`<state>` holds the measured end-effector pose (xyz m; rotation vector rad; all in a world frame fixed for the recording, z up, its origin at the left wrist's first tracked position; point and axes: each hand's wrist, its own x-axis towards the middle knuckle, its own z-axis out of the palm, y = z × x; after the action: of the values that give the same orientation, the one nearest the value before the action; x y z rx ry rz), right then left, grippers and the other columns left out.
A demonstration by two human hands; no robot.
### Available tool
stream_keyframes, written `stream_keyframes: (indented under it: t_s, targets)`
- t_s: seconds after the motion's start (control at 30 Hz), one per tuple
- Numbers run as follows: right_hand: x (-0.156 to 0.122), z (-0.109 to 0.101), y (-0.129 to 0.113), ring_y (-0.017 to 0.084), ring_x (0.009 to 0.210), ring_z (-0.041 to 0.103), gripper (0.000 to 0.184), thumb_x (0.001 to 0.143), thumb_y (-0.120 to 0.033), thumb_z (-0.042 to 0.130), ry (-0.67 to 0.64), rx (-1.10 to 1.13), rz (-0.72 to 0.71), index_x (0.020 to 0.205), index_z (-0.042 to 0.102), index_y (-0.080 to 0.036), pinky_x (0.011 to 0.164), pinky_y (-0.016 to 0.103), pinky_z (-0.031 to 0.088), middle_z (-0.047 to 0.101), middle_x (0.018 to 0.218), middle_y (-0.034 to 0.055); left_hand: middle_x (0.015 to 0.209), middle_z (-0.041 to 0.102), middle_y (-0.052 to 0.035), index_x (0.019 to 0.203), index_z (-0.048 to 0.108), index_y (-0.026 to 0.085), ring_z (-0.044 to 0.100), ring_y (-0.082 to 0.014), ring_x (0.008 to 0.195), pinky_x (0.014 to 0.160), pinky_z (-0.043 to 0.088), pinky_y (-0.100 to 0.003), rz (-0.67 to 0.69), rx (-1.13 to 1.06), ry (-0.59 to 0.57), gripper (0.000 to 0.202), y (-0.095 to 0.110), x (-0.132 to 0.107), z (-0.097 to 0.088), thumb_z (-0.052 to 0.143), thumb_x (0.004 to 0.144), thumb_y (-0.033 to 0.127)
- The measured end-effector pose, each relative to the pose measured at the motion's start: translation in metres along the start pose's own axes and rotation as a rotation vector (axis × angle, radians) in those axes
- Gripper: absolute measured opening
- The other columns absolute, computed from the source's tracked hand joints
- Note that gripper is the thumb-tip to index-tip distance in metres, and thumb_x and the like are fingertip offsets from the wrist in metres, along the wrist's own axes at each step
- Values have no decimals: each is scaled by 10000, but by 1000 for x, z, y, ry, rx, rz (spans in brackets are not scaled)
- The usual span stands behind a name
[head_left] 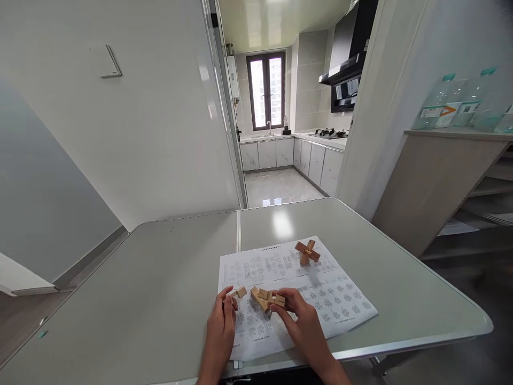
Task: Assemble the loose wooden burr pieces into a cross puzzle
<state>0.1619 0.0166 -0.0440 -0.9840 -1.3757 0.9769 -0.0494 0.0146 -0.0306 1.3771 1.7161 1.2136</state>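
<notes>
Mid-assembly: the left hand (221,327) pinched a small wooden piece (239,292) at nine o'clock of the part-built wooden cluster (264,298) gripped in the right hand (301,320) over the instruction sheet (344,299); the next move likely called for careful notch alignment.

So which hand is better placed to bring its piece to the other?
Probably left. The left hand pinches one small loose block, free to move. The right hand grips the bigger part-built cluster over the sheet, better kept steady.
</notes>
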Motion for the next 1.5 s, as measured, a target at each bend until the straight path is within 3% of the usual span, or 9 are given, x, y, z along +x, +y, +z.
stream_keyframes:
  t_s: [0.2, 0.3, 0.5, 0.7, 0.9, 1.07, 1.23, 1.37, 1.5]
  targets:
    - [0, 0, -5, 247, 986, 756, 162, 943, -379, 703, 27, -13, -84, 1012, 683, -234, 819, 325, 630, 778, 1127, 87, 761, 633, -14, 1235, 639, 169, 536, -168, 545, 552, 465, -295, 5, 9, 22, 731, 7, -1, 0, 416, 899, 779]
    - [1, -1, -6, 238, 875, 738, 162, 910, -391, 739, 47, -86, -103, 938, 717, -233, 712, 302, 606, 785, 984, 68, 756, 618, -8, 1213, 651, 167, 503, -157, 528, 537, 447, -292, -7, -62, 17, 750, 11, 0, 0, 446, 874, 804]
    - [2, 2, -10, 211, 726, 676, 274, 883, -472, 748, -2, 54, 127, 966, 707, -214, 647, 303, 570, 754, 854, 53, 617, 526, 37, 1272, 637, 137, 483, -164, 567, 591, 429, -285, -84, -252, -91, 833, 18, -4, -2, 553, 809, 824]
    - [5, 22, -29, 223, 824, 724, 349, 738, -466, 883, -197, 492, 303, 914, 732, -205, 524, 270, 540, 555, 1484, 116, 779, 688, -27, 1231, 607, 195, 626, -216, 691, 693, 510, -326, -185, -334, -117, 733, 40, -21, 9, 553, 826, 804]
    - [7, 35, -36, 196, 717, 708, 368, 737, -461, 896, -280, 672, 359, 945, 734, -205, 545, 256, 535, 758, 984, 64, 918, 722, -38, 1145, 569, 240, 572, -184, 589, 630, 512, -329, -124, -368, -43, 549, 50, -35, 26, 480, 913, 729]
    - [10, 26, -39, 218, 802, 729, 405, 740, -492, 888, -183, 632, 382, 976, 770, -184, 733, 329, 600, 751, 1146, 113, 1053, 731, -76, 1154, 664, 246, 655, -291, 974, 909, 533, -405, -82, -192, 51, 519, 41, -30, 11, 470, 918, 665]
    - [10, 27, -37, 237, 808, 726, 411, 725, -500, 900, -154, 584, 381, 969, 774, -195, 793, 374, 607, 779, 1024, 98, 1348, 658, -106, 1081, 754, 237, 576, -367, 1287, 1088, 489, -455, 46, -239, -105, 537, 44, -26, 1, 587, 835, 684]
    - [9, 29, -40, 274, 830, 741, 506, 784, -601, 821, -194, 578, 369, 1066, 780, -183, 832, 435, 615, 777, 918, 103, 1183, 730, -110, 1090, 746, 224, 651, -346, 1159, 1020, 535, -428, -42, -289, -64, 559, 50, -29, 7, 598, 853, 707]
    - [8, 21, -43, 268, 870, 749, 552, 849, -649, 734, -143, 610, 376, 1157, 757, -192, 852, 445, 623, 756, 1089, 127, 920, 721, -98, 973, 711, 177, 680, -294, 951, 876, 572, -384, -142, -543, 92, 610, 48, -25, 9, 609, 824, 759]
